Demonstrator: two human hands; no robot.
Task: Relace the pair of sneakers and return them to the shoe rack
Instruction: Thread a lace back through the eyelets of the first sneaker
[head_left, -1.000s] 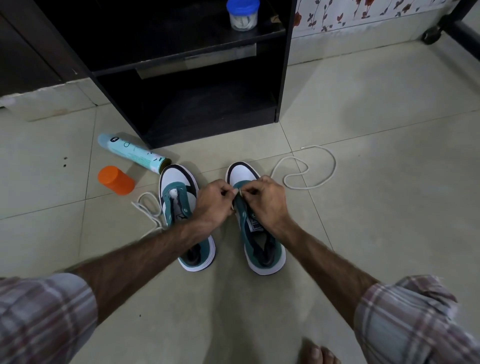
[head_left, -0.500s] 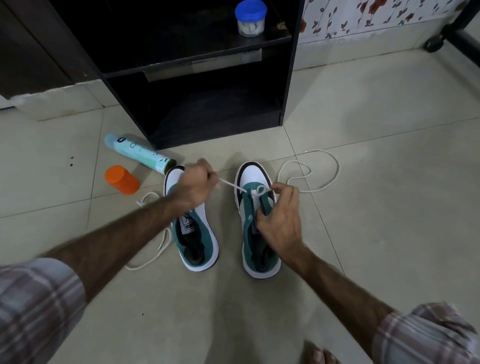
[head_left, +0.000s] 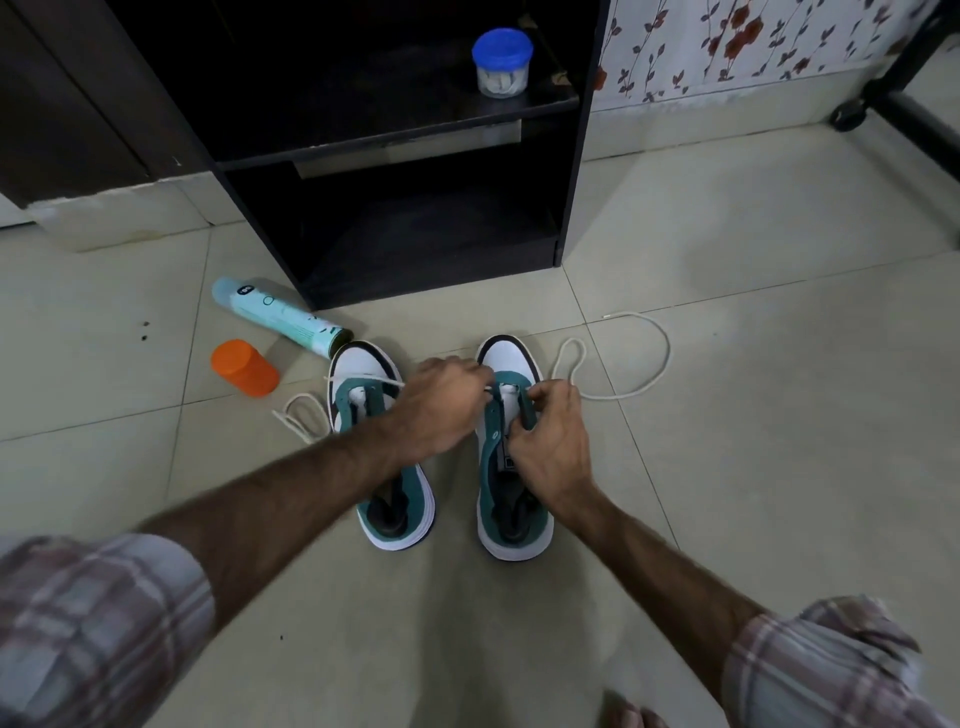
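On the tiled floor (head_left: 727, 467), both hands' fingers (head_left: 550, 400) pinch the right sneaker's (head_left: 511, 364) lace (head_left: 623, 395); spray can (head_left: 280, 317) nearby.

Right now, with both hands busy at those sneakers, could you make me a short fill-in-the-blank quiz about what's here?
1. Both hands work at the ____ sneaker.
2. The cap lying by the spray can is ____.
3. The small jar on the shelf has a ____ lid.
4. The loose end of the lace trails across the ____.

Missing words: right; orange; blue; floor
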